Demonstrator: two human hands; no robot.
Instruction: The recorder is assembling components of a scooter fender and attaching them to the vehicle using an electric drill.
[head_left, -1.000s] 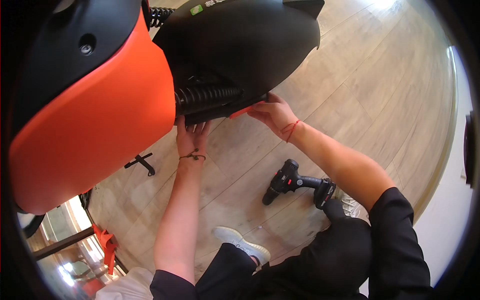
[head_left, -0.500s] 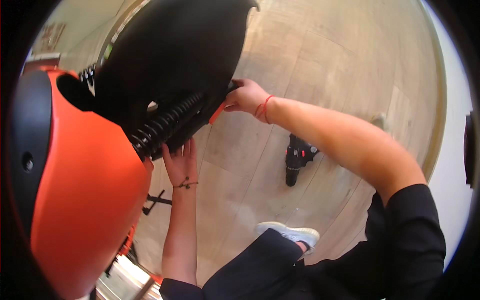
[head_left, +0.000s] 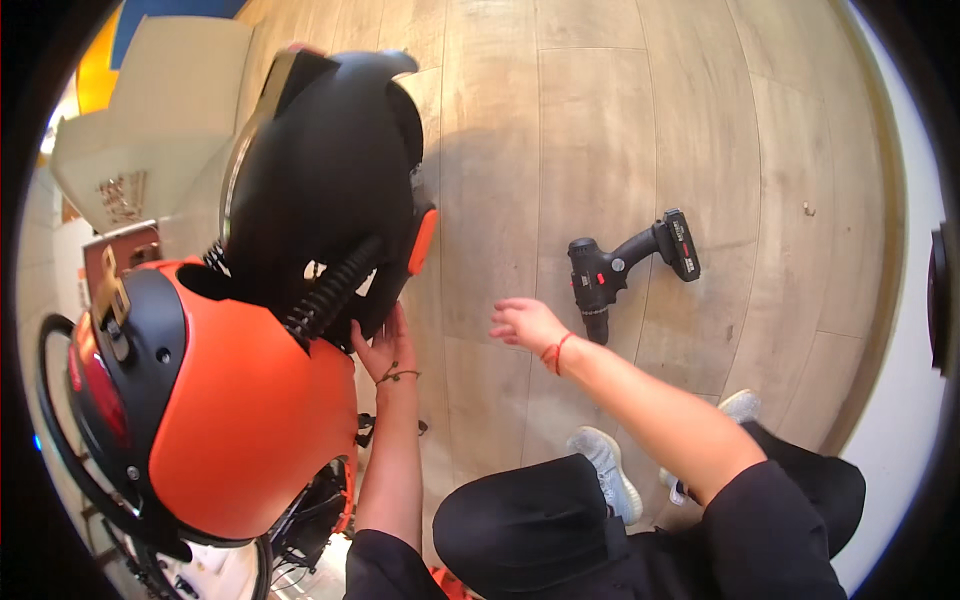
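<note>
At the left stands an orange and black scooter-like vehicle (head_left: 240, 390), its black rear fender (head_left: 320, 160) pointing away from me. A black coil-spring shock absorber (head_left: 335, 292) runs down beside the fender. Next to it lies a long black side piece (head_left: 388, 295) with an orange strip (head_left: 424, 240) along its outer edge. My left hand (head_left: 386, 345) grips the near end of this piece, thumb on one side and fingers on the other; the fingertips are partly hidden. My right hand (head_left: 525, 322) hangs in the air over the floor, empty, with its fingers loosely apart.
A black cordless drill (head_left: 610, 275) lies on the wood-plank floor (head_left: 500, 120), beyond my right forearm. My shoes (head_left: 610, 470) are near the lower right. A white wall (head_left: 910, 400) bounds the right side. Pale furniture (head_left: 180, 80) stands at the far left, behind the vehicle.
My right hand has let go of the black side piece and moved right and nearer to me. My left hand stays at the near end. The view has shifted, showing the whole drill.
</note>
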